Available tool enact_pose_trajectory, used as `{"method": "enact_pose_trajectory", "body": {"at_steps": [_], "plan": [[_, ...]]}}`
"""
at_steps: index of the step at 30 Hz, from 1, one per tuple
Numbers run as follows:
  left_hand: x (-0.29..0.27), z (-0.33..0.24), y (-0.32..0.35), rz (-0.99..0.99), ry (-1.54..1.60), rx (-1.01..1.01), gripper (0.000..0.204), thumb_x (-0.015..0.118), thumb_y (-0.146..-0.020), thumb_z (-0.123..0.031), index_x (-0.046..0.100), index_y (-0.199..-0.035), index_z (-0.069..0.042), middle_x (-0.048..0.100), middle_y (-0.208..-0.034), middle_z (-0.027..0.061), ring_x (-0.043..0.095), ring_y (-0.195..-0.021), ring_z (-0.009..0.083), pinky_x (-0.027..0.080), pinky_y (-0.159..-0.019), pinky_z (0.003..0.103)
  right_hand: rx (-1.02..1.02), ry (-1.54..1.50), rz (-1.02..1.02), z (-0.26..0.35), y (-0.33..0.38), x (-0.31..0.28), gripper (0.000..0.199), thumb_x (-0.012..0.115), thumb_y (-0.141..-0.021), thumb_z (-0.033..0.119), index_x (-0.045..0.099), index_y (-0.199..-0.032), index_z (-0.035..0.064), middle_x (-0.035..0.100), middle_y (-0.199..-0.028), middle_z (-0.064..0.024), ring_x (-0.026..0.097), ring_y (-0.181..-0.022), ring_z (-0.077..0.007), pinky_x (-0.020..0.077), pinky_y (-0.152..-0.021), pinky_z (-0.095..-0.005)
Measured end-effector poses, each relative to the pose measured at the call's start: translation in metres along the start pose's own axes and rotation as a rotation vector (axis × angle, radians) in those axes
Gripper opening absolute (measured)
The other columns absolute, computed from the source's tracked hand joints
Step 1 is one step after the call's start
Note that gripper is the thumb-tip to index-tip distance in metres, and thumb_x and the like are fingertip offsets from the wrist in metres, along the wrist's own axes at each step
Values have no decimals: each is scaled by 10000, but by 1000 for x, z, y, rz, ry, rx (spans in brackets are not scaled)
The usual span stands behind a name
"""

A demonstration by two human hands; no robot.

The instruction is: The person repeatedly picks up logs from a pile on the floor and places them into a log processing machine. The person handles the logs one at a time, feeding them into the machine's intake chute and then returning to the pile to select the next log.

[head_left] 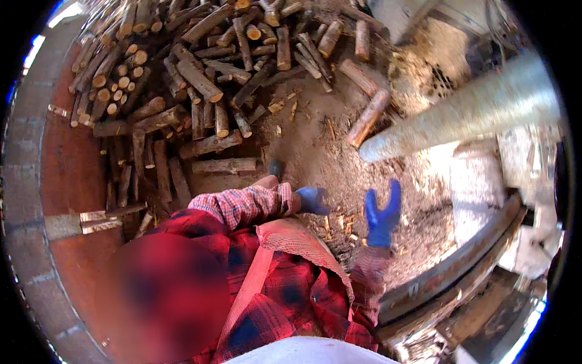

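My left hand (312, 200), in a blue glove, reaches out from a checked sleeve over the dirt floor. It is somewhat blurred, but its thumb and fingers look apart, and no object shows in it. To the right, my right hand (383, 223) wears a matching blue glove. Its thumb and fingers are spread wide, with nothing between them. Beneath and between the hands lie wood chips (339, 227) and bark scraps. Beyond my right hand, a short barked log (368, 118) rests on the ground, with another log (357, 77) against its far end.
A thick grey metal pipe (473, 109) slants in from the right, its end near the logs. A large pile of cut logs (200, 79) fills the far left. Low on the right runs a long metal-edged beam (454, 261). A rusty brown panel (73, 158) borders the left.
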State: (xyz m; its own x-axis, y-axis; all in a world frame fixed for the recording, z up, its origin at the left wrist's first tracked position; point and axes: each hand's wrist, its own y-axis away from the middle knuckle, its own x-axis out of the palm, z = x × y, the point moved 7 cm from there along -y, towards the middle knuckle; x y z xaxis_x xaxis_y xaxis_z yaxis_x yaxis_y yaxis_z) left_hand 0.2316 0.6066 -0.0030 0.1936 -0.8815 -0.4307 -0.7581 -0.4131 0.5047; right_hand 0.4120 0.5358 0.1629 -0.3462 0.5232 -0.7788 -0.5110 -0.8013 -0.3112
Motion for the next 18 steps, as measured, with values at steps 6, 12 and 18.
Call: {"method": "enact_pose_trajectory", "body": {"at_steps": [6, 12, 18], "plan": [[-69, 78, -89, -174, 48, 256, 661, 710, -728, -516, 585, -1173, -45, 634, -1103, 181, 613, -1011, 313, 475, -869, 417, -278, -172, 485, 117, -99, 154, 665, 727, -760, 377, 517, -1235, -39, 552, -1224, -255, 550, -1125, -391, 451, -949, -420], [-237, 165, -127, -159, 330, -120, 670, 736, -748, -449, 550, -1218, -10, 630, -1134, 148, 598, -1019, 240, 472, -900, 370, -200, -74, 866, 98, -143, 259, 648, 684, -743, 461, 557, -1184, 4, 598, -1131, -237, 589, -1026, -388, 482, -875, -446], [-292, 222, -222, -288, 592, -377, 633, 736, -759, -414, 575, -1182, 28, 639, -1123, 162, 592, -1065, 240, 469, -899, 347, -59, -27, 980, 42, -222, 317, 659, 660, -750, 506, 543, -1211, 49, 604, -1137, -222, 594, -1026, -377, 492, -851, -447]]}}
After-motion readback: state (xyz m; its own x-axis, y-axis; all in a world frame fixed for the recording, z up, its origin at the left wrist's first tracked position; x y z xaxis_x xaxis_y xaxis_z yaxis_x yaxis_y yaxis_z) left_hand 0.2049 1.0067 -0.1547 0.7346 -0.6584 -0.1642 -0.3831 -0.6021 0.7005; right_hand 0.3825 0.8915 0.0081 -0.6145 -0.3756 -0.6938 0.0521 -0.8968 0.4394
